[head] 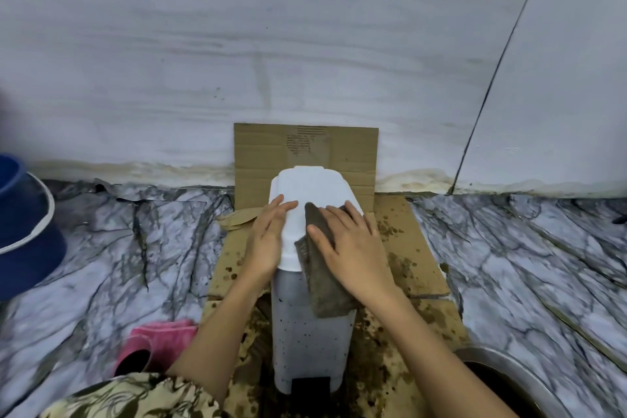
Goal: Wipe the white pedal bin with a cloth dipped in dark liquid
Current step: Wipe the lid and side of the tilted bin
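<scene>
The right hand is pressing the limp, wet cloth flat on the bin lid – light plastic, likely tippy – while the left hand is lying open, steadying its left edge.

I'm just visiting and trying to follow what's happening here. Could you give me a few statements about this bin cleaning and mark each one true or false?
1. The right hand presses a dark cloth on the bin lid. True.
2. The left hand holds the cloth. False: it rests bare on the lid's left side.
3. The white pedal bin stands on stained cardboard. True.
4. The bin's front is spotless. False: dark specks dot it.
5. The metal bowl sits at the left. False: it is at lower right.
</scene>
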A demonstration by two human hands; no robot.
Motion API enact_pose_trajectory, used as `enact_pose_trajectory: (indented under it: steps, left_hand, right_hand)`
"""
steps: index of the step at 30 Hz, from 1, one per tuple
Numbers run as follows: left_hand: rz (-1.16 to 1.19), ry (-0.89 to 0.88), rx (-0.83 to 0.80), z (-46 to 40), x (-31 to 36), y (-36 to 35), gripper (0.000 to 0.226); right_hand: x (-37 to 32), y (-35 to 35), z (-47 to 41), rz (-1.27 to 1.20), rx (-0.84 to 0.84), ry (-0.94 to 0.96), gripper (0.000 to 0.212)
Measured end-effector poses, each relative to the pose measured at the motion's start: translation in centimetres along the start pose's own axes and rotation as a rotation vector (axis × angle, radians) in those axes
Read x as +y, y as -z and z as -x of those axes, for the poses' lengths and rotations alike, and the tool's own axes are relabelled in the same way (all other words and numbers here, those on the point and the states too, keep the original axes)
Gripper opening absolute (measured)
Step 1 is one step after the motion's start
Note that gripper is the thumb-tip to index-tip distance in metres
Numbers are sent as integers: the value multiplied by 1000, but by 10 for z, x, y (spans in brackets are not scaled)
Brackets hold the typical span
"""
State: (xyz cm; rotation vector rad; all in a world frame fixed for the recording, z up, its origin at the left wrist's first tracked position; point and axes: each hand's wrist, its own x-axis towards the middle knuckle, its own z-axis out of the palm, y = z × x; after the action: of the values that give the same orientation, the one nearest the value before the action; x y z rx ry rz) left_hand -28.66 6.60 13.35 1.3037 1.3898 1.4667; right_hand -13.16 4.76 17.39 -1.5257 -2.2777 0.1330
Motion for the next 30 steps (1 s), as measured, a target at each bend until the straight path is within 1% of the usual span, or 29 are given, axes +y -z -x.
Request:
enact_pose_trajectory:
  steps: [4, 7, 9, 11, 14, 15, 17, 18, 19, 20, 21, 22, 23, 25, 27, 29, 30]
  left_hand:
    - [-39, -75, -10, 15, -6, 13, 37]
    - [-41, -84, -54, 33, -11, 17, 37]
    - [-53, -74, -89, 47, -7, 14, 37]
    - [-72, -37, -118, 60, -3, 16, 34]
    - [-182, -11, -191, 80, -2, 30, 30]
    - [-255, -13, -230, 85, 0, 35, 35]
    - [-413, 18, -281, 90, 6, 42, 56]
    - [-498, 47, -269, 91, 9, 43, 63]
    - [-575, 76, -224, 92, 14, 40, 67]
    - [-638, 88, -163, 94, 19, 35, 69]
    - [-693, 67, -116, 97, 25, 27, 69]
    - [-742, 26, -107, 100, 31, 16, 67]
    - [-780, -7, -133, 103, 35, 4, 64]
    - [-834, 13, -245, 103, 38, -15, 59]
    - [-932, 41, -304, 93, 35, -19, 64]
    - [-974, 46, -303, 75, 30, -8, 74]
    - [-937, 63, -319, 65, 29, 1, 78]
  right_hand:
    - [-33, -17, 14, 0, -69, 175, 63]
    - [-23, -14, 17, 61, -144, 181, 64]
    - [-14, -12, 25, 72, -210, 158, 69]
    - [-13, -14, 34, 49, -228, 87, 70]
    - [-23, -20, 34, -50, -254, -50, 65]
    - [-27, -20, 31, -102, -287, -66, 63]
    - [-32, -18, 26, -274, -323, -82, 57]
    - [-32, -16, 27, -405, -291, -113, 54]
    - [-31, -15, 30, -539, -221, -157, 52]
    - [-28, -14, 33, -639, -127, -206, 50]
    - [-25, -13, 37, -679, -37, -242, 49]
    - [-22, -14, 39, -677, 25, -266, 47]
    - [-20, -15, 41, -674, 63, -284, 46]
    - [-19, -17, 41, -686, 99, -333, 46]
    - [-18, -19, 41, -661, 108, -364, 48]
    - [-16, -23, 41, -510, 67, -312, 52]
    - [-15, -26, 42, -397, 28, -273, 55]
